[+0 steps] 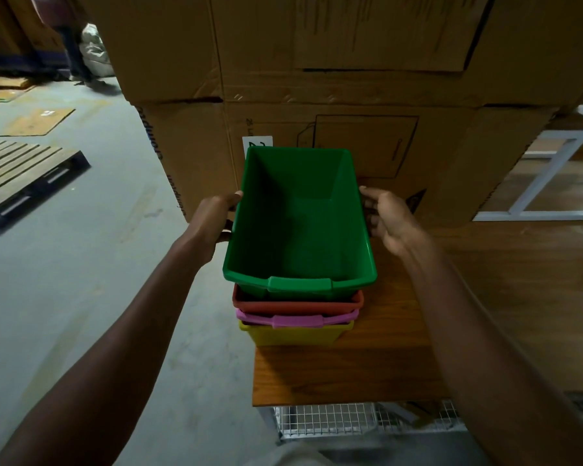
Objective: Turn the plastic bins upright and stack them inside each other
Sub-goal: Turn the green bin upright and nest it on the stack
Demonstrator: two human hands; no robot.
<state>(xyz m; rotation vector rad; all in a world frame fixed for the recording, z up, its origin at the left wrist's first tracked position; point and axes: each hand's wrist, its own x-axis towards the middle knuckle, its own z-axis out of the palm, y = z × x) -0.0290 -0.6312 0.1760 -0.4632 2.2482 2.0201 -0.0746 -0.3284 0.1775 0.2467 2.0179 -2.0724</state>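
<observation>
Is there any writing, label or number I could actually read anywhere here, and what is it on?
Printed word running sideways down the lower cardboard box: cut off and blurred, not reliably readable.
White sticker behind the green bin: a dark mark, partly hidden, unreadable.
Small print beside the sticker: too small.
Bins: no text visible.

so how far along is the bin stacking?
Done: yellow bin, pink bin and red bin sit upright and nested on the wooden table. In hand: the green bin, upright on top, left hand gripping its side, right hand at the other. Left: seating it fully. No other loose bins in view.
</observation>
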